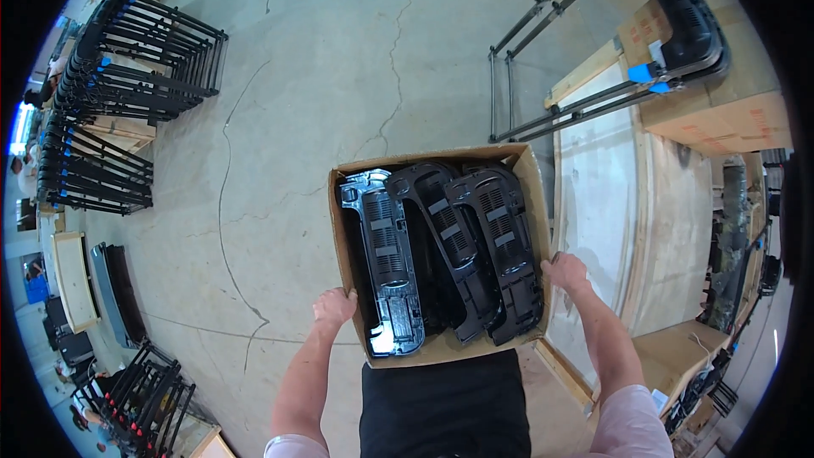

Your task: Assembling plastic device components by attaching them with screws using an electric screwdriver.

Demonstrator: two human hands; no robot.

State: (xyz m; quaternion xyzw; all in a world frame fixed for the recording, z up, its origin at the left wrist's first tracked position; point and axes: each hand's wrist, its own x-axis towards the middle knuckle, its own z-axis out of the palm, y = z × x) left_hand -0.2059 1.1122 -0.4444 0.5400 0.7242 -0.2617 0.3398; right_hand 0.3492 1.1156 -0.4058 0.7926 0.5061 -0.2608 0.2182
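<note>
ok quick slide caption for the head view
Both hands, left and right, grip an open cardboard box of black plastic grille parts above concrete floor.

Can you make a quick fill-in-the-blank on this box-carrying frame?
1. Both hands grip an open ____ box.
2. The box holds long moulded parts coloured ____.
3. The left hand holds the box's ____ wall.
4. The floor under the box is cracked ____.

Missing words: cardboard; black; left; concrete

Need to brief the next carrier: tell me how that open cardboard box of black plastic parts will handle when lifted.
The cardboard box probably flexes: its walls are thin and the top open. The black plastic parts lie loose, so may shift. Left hand and right hand grip opposite sides, suggesting bulk.
</note>
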